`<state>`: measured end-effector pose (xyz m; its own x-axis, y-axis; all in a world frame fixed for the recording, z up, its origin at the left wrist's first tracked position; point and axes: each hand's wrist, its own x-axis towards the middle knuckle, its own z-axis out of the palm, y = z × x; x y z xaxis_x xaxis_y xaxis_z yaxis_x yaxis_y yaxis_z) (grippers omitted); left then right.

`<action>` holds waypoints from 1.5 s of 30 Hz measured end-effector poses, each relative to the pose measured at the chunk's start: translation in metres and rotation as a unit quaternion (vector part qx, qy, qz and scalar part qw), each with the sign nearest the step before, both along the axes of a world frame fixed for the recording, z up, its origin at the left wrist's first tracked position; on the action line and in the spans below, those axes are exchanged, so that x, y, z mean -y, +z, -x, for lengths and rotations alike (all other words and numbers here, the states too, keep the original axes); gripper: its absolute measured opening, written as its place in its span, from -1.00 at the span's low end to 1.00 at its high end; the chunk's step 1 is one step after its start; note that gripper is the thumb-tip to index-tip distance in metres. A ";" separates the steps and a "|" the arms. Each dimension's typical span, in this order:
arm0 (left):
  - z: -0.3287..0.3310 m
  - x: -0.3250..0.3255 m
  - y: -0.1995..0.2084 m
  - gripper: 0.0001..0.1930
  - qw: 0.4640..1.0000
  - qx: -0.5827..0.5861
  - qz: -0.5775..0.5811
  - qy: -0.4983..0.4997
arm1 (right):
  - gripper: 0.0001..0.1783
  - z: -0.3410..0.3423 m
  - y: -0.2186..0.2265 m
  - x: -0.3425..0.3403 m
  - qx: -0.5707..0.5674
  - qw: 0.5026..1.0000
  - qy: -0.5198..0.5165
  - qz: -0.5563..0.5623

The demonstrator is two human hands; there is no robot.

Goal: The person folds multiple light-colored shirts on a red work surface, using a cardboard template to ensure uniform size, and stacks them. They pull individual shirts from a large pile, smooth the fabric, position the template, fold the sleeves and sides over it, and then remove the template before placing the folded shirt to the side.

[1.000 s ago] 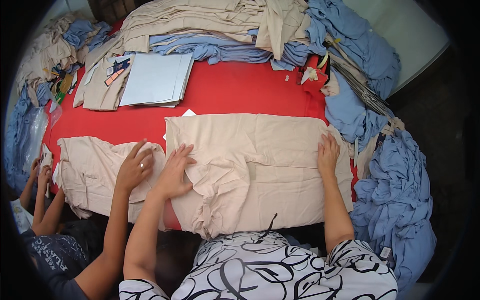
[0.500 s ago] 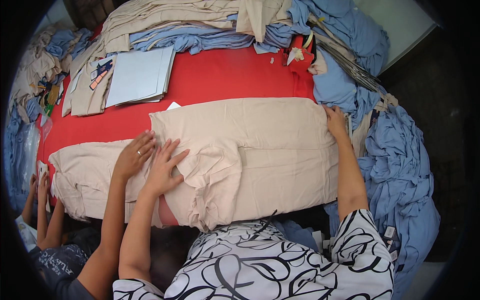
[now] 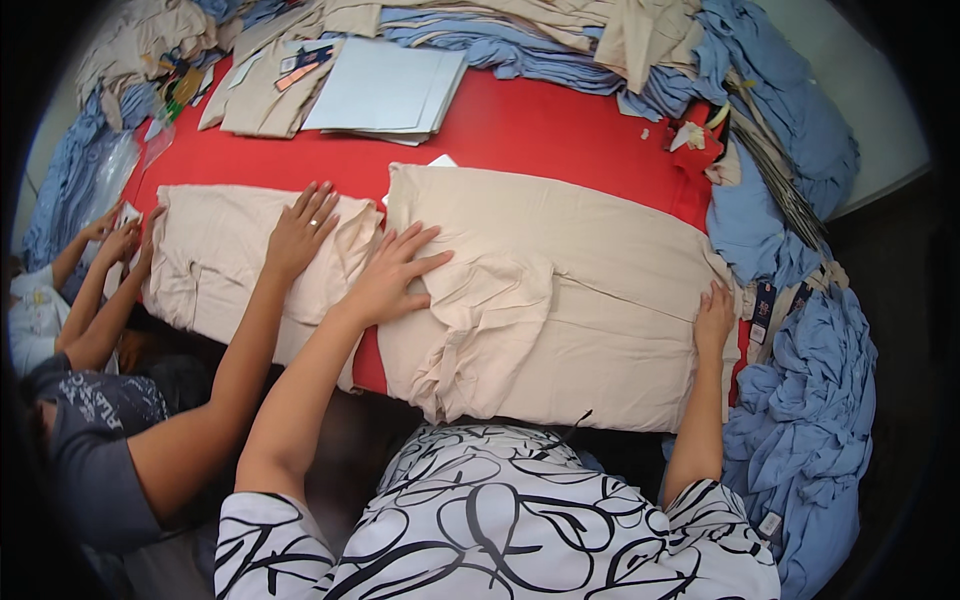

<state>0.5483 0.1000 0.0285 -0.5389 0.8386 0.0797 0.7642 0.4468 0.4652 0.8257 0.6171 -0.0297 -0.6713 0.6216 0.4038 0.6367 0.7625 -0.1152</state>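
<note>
Pale beige trousers (image 3: 610, 270) lie flattened across the table in front of me, with crumpled folds at their left part. My left hand (image 3: 393, 270) rests spread on that left end, holding nothing. At the right end my right hand (image 3: 714, 318) lies on the cloth near the leg edges, its fingers apart. A second beige garment (image 3: 230, 225) is laid out to the left, and a co-worker's ringed hand (image 3: 302, 230) presses flat on it.
Red cloth (image 3: 540, 125) covers the table. Pale sheets of card (image 3: 385, 88) lie at the back left. Blue garments (image 3: 800, 400) heap up at the right, and a layered pile (image 3: 500, 45) stands along the back. More people's hands (image 3: 118, 240) work at the far left.
My right hand has come nearer, from the trousers' far right corner down along their right end. My left hand stays on the cloth. The co-worker's ringed hand now lies on the other garment.
</note>
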 end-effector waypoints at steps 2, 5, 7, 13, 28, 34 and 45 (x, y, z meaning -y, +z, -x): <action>-0.005 0.007 -0.003 -0.25 1.000 -0.020 0.007 0.004 | -0.67 0.030 0.038 0.067 -0.053 0.992 0.088 0.068; -0.008 0.004 0.000 -0.38 0.997 -0.067 -0.031 -0.011 | -0.69 0.060 0.062 0.224 0.007 0.868 0.412 0.275; -0.008 0.002 -0.004 -0.42 0.998 -0.036 -0.046 -0.019 | -0.57 0.076 0.084 0.307 0.093 0.731 0.615 0.281; -0.003 -0.003 0.004 -0.43 1.000 0.017 -0.012 -0.013 | -0.62 0.096 0.093 0.325 0.192 0.647 0.646 0.356; 0.000 -0.007 0.023 -0.14 0.997 0.077 -0.005 -0.010 | -0.55 0.122 0.053 0.211 -0.030 0.926 0.348 0.143; 0.001 0.000 0.014 -0.34 0.999 0.030 0.007 -0.019 | -0.46 0.098 0.061 0.265 0.000 0.879 0.464 0.110; 0.035 0.013 -0.002 -0.44 0.977 0.206 0.006 0.047 | -0.86 0.155 0.096 0.330 0.339 0.613 0.629 0.336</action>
<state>0.5130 0.0871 0.0261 -0.5979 0.7835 -0.1692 0.4682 0.5127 0.7196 0.6705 0.2866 0.0662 -0.6615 -0.6884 -0.2974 -0.3315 0.6242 -0.7074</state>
